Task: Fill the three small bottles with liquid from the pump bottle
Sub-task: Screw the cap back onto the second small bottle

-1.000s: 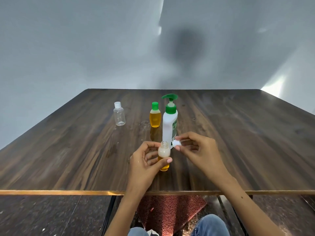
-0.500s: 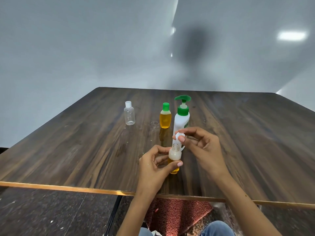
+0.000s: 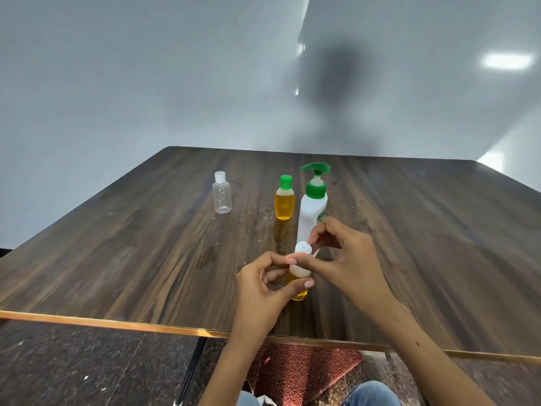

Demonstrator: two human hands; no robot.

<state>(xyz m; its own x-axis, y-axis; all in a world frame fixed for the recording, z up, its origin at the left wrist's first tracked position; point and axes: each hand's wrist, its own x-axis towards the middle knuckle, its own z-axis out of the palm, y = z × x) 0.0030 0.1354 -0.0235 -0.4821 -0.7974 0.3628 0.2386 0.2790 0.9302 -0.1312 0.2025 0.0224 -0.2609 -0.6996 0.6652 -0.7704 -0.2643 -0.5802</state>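
Note:
My left hand grips a small bottle with yellow liquid in its lower part, standing near the table's front edge. My right hand pinches a white cap sitting on that bottle's neck. Just behind stands the white pump bottle with a green pump head. Left of it is a small bottle full of yellow liquid under a green cap. Farther left stands a clear, empty small bottle with a white cap.
The dark wooden table has a pale front edge close to me. Below it lie a speckled floor, a reddish mat and my knees in blue jeans.
My right hand has brought the white cap from beside the bottle down onto its neck. The view has shifted slightly.

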